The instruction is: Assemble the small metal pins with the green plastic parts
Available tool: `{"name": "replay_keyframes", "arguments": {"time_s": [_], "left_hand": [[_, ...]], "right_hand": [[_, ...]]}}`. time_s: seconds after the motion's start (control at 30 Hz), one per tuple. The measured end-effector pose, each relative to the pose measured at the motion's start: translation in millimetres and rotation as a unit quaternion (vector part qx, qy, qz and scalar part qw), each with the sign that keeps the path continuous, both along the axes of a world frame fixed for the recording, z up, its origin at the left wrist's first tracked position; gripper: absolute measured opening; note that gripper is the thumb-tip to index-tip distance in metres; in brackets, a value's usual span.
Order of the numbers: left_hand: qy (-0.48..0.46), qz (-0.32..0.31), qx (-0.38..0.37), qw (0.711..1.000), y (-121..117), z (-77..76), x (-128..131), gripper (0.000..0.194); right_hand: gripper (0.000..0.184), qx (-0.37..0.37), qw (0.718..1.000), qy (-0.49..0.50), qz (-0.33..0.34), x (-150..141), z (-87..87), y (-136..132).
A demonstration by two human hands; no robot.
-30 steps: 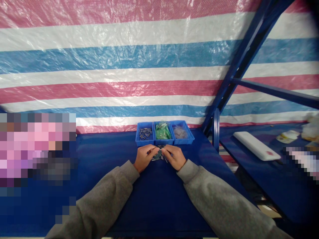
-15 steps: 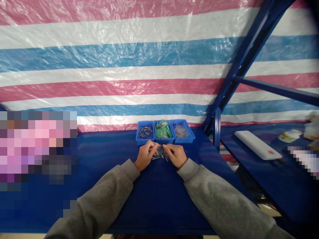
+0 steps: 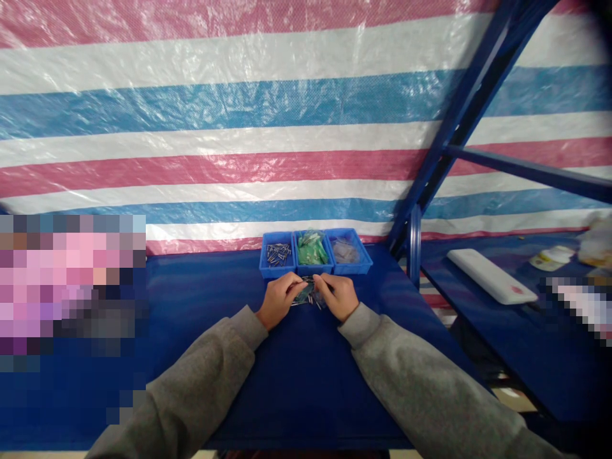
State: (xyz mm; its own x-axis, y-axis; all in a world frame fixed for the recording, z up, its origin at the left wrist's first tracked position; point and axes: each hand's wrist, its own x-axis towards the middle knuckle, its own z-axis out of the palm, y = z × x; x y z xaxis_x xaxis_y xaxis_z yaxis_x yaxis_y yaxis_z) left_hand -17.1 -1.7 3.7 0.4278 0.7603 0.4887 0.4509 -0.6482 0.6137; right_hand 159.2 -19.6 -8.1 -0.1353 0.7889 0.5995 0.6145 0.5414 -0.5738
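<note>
My left hand (image 3: 278, 298) and my right hand (image 3: 338, 295) face each other just in front of the blue bins. Thumb and fingers are pinched together on each. Between them, at the fingertips, is a thin greenish see-through plastic bag (image 3: 303, 295), small and partly hidden by the fingers. Several thin metal pieces like screws (image 3: 313, 301) show beneath and beside it; whether they lie inside it I cannot tell. Behind the hands, the left bin holds dark screws (image 3: 278, 254), the middle one green plastic bags (image 3: 312, 248), and the right one clear plastic bags (image 3: 345, 251).
The three blue bins (image 3: 261, 264) stand side by side at the back of the blue table (image 3: 306, 382), against a striped plastic sheet (image 3: 239, 166). A blue metal frame (image 3: 444, 146) rises at right. Beyond it, another table carries a white oblong case (image 3: 492, 276) and a small tub (image 3: 552, 257).
The fingers of my left hand have closed in, drawing thumb and fingertips together at the bag. My right hand stays almost in place. The view has shifted slightly.
</note>
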Motion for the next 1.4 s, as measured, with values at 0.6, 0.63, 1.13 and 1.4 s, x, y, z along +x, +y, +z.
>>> {"name": "replay_keyframes", "arguments": {"time_s": [0.6, 0.63, 1.13, 1.4], "left_hand": [[-0.05, 0.002, -0.061, 0.997, 1, -2.3, -1, 0.021], [-0.057, 0.002, -0.055, 0.997, 0, -0.7, -1, 0.023], [0.021, 0.031, 0.027, 0.999, 3, -2.9, -2, 0.042], [0.007, 0.003, 0.001, 1.0, 1, 0.3, 0, 0.028]], "right_hand": [[0.021, -0.005, 0.998, 0.012, 0.066, -4, -4.8, 1], [0.021, -0.007, 0.998, 0.014, 0.055, -3, -5.2, 2], [0.017, -0.016, 0.998, 0.022, 0.062, -5, -2.4, -1], [0.037, -0.017, 0.998, 0.003, 0.059, -3, 0.8, -1]]}}
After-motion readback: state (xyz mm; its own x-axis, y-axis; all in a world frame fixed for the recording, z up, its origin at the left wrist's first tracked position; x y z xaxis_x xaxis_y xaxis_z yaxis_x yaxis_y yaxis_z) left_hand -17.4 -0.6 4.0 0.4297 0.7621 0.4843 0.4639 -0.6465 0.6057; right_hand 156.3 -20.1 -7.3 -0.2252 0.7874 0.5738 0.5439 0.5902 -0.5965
